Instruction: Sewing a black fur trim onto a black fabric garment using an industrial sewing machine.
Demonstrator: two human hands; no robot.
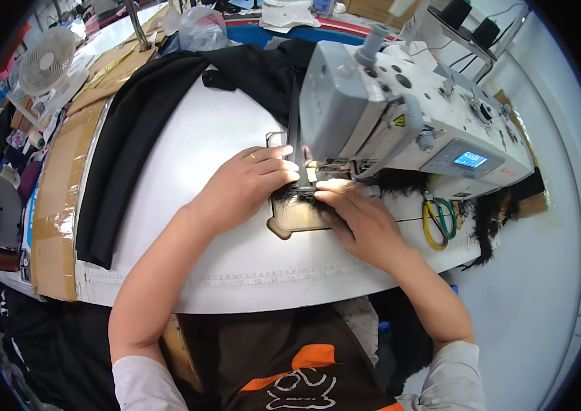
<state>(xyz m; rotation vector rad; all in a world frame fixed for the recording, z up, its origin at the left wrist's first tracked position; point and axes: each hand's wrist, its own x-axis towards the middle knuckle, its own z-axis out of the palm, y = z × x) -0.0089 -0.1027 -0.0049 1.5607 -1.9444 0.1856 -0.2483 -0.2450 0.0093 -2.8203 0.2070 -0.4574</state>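
A narrow black fabric strip point(294, 118) runs toward me beside the head of a white sewing machine point(345, 103), down to its lit needle area. My left hand point(246, 185) rests on the strip's left side, fingers stretched and slightly apart, fingertips pressing on it; its thumb is hidden. Close to the presser foot, my right hand point(359, 216) has its thumb and forefinger together at the strip's near end. Black fuzzy trim point(294, 196) shows between the hands, over the machine's metal plate point(301, 218). Just what lies under the needle is hidden.
A long black garment piece point(133, 130) drapes over the white table point(167, 185) on the left. Yellow-and-green-handled scissors point(436, 222) lie right of my right hand, near black fuzzy scraps point(486, 226). A fan point(45, 63) stands far left; a plastic bag point(201, 29) lies behind.
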